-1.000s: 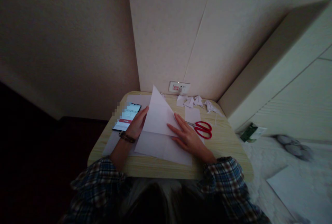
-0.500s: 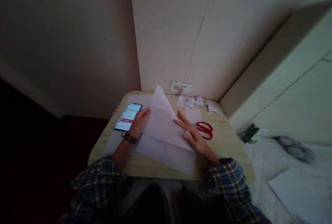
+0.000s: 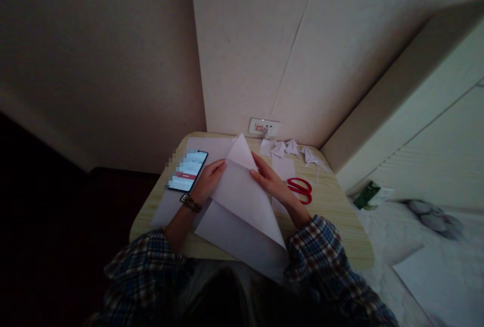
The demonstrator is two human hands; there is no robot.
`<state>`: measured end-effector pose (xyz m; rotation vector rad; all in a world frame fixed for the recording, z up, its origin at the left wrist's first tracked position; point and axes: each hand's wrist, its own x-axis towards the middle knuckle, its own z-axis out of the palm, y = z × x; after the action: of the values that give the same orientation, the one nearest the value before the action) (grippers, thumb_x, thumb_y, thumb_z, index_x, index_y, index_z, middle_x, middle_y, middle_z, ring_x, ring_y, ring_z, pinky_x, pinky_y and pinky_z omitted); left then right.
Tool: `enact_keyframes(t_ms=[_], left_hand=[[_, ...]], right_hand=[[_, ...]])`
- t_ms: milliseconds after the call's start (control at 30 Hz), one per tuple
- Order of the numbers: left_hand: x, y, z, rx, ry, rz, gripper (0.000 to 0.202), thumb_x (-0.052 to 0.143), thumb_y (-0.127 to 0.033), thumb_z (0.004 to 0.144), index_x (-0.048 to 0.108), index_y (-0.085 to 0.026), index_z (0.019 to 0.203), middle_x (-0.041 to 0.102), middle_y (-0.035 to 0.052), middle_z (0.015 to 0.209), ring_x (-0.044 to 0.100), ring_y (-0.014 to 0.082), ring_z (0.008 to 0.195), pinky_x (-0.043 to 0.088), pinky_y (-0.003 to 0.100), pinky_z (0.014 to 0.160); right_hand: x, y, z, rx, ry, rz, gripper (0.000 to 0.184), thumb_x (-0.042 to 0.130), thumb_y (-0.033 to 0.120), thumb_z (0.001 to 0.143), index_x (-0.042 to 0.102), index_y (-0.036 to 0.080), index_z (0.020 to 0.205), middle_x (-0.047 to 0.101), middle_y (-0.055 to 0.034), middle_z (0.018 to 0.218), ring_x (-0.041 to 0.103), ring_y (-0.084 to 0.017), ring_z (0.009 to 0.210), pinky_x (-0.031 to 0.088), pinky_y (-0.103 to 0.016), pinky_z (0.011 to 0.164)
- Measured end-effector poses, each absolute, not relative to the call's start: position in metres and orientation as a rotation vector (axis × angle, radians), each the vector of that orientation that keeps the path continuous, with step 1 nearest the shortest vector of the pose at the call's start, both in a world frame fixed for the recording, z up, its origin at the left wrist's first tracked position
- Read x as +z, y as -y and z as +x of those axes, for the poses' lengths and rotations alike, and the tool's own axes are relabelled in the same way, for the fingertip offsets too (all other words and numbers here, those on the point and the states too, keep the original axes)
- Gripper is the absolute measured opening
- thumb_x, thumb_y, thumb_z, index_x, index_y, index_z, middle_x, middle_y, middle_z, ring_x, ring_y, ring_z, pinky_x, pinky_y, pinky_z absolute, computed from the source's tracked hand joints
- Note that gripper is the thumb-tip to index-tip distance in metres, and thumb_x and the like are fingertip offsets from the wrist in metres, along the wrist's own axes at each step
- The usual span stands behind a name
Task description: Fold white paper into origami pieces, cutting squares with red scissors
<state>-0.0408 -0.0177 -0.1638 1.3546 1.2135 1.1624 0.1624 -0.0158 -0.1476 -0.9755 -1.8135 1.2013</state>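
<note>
Between my hands is a white sheet of paper (image 3: 245, 196), folded over diagonally so that its top comes to a point and a lower flap shows beneath the fold. My left hand (image 3: 210, 178) pinches its left edge, thumb on top. On the right edge, near the point, my right hand (image 3: 267, 178) grips the paper with the thumb in front and the fingers behind. Red-handled scissors (image 3: 300, 191) lie just right of my right hand, their blades mostly hidden. A lit phone (image 3: 188, 171) rests left of my left hand on another white sheet (image 3: 164, 211).
Several small folded paper pieces (image 3: 291, 148) lie along the back of the wooden table (image 3: 333, 221). Behind it, a wall socket (image 3: 264, 127) holds a plug. To the right, a bed surface carries a green packet (image 3: 367, 195), a grey item (image 3: 434, 218) and white paper (image 3: 431, 276).
My right hand has moved up the paper's right edge and closed on it. The paper has turned, its point shifting right and its lower corner coming nearer to me.
</note>
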Motion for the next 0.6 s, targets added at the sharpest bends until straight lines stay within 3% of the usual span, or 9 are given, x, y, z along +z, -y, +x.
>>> enact_keyframes(t_ms=[200,433,533,600], left_hand=[[-0.163,0.018,-0.04,1.247,-1.191,1.342,0.033,0.062,-0.044,0.077,0.072,-0.017,0.092,0.073,0.0046,0.094,0.061,0.026,0.098,0.046,0.031,0.086],[-0.165,0.017,-0.038,1.215,-1.2,1.327,0.026,0.061,-0.037,0.083,0.069,-0.016,0.095,0.07,0.0055,0.101,0.06,0.0246,0.103,0.046,0.037,0.091],[-0.166,0.018,-0.038,1.17,-1.213,1.323,0.026,0.059,-0.034,0.087,0.063,-0.014,0.103,0.065,0.0063,0.108,0.062,0.0224,0.098,0.05,0.043,0.086],[-0.166,0.019,-0.038,1.133,-1.218,1.313,0.027,0.057,-0.034,0.089,0.061,-0.014,0.106,0.064,0.0059,0.107,0.063,0.021,0.093,0.053,0.041,0.08]], right_hand=[[-0.15,0.021,0.161,1.245,1.734,-0.993,0.064,0.051,0.055,0.085,0.041,0.025,0.139,0.051,-0.0049,0.139,0.05,-0.023,0.124,0.043,-0.039,0.102],[-0.158,0.023,0.16,1.253,1.619,-1.106,0.05,0.045,0.056,0.088,0.058,0.027,0.126,0.06,-0.0025,0.13,0.053,-0.025,0.121,0.042,-0.042,0.103],[-0.162,0.022,0.16,1.273,1.578,-1.125,0.05,0.044,0.059,0.087,0.061,0.027,0.122,0.063,-0.0028,0.126,0.054,-0.025,0.12,0.042,-0.043,0.103],[-0.165,0.021,0.16,1.304,1.57,-1.126,0.05,0.045,0.061,0.087,0.064,0.026,0.118,0.067,-0.0038,0.12,0.058,-0.025,0.114,0.046,-0.043,0.099]])
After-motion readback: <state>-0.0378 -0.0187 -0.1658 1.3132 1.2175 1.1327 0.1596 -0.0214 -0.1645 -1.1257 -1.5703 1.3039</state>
